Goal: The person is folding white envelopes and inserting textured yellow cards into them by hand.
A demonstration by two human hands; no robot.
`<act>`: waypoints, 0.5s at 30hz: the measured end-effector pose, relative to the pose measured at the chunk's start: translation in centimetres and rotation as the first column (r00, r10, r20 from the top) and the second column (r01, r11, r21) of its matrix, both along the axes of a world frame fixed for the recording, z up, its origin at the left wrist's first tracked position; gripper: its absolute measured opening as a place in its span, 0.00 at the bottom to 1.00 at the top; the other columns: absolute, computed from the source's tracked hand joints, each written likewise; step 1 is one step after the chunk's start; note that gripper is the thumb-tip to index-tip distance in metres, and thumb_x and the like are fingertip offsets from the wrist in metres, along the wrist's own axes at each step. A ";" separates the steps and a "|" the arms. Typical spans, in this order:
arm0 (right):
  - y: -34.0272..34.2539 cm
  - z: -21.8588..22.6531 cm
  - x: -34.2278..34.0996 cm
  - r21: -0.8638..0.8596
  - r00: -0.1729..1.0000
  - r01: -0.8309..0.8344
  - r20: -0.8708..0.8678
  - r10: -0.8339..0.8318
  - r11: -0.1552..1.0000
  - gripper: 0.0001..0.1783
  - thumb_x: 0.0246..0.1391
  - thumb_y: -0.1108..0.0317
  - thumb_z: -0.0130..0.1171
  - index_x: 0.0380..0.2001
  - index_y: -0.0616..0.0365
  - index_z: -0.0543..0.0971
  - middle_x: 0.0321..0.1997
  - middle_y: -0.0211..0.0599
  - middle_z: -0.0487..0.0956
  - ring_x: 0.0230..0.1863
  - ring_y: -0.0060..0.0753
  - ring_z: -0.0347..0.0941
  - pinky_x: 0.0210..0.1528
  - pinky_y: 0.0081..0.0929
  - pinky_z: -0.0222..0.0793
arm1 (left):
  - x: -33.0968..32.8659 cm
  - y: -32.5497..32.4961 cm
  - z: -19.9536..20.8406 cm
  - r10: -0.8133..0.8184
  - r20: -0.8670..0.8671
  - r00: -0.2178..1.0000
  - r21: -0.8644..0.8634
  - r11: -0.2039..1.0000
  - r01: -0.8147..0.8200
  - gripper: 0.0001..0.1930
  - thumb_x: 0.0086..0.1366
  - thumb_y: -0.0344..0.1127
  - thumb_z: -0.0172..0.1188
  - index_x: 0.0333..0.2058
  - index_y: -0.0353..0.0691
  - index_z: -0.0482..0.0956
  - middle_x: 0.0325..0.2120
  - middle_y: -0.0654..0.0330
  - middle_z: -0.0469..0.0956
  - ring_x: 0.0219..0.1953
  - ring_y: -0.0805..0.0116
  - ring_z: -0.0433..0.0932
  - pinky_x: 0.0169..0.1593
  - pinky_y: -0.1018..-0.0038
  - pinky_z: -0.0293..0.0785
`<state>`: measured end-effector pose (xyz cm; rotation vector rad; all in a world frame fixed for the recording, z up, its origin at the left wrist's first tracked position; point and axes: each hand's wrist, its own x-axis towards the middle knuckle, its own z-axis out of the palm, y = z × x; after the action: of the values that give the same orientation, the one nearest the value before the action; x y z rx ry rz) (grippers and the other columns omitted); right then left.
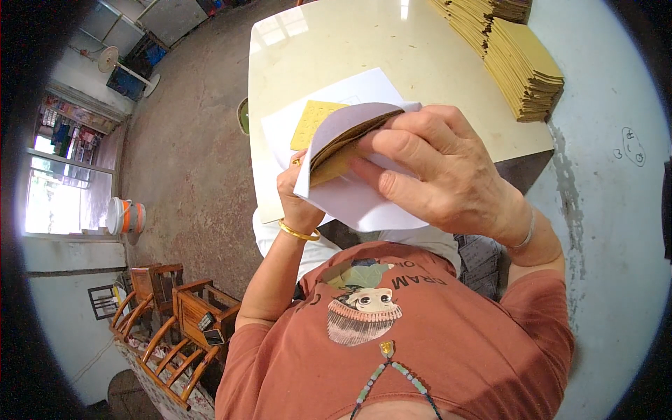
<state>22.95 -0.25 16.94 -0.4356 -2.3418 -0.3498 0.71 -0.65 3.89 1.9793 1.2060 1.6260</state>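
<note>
In front of my chest, my left hand (297, 199) is closed on the left side of a curved white paper sheet (350, 120); most of its fingers are hidden behind it. Inside the curl lies a thin stack of yellow-brown paper pieces (334, 162), with dark edges showing. My right hand (437, 164) comes in from the right, its fingers and thumb closed at the stack's right end inside the curl. Beyond them, a yellow sheet with small marks (305, 124) lies on flat white papers (364, 85) on the table.
The cream table (329, 49) runs away from me. Tall piles of yellow paper pieces (521, 66) stand at its right, against a pale wall (602, 91). To the left are a wooden bench (168, 360), a white and orange bucket (127, 216) and a standing fan (109, 60).
</note>
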 end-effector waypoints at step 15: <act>0.1 2.6 0.4 -0.174 0.965 -0.004 0.257 0.049 0.985 0.05 0.45 0.68 0.55 0.28 0.54 0.76 0.25 0.29 0.78 0.31 0.28 0.76 0.41 0.25 0.64 | 1.5 -0.8 2.3 -0.025 -0.027 0.999 0.000 1.000 0.025 0.08 0.48 0.30 0.63 0.30 0.42 0.83 0.28 0.62 0.83 0.33 0.66 0.81 0.55 0.63 0.66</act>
<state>23.32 -0.10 19.56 -0.4632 -2.6456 -0.2019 2.22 -1.49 6.21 2.0150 1.1865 1.5924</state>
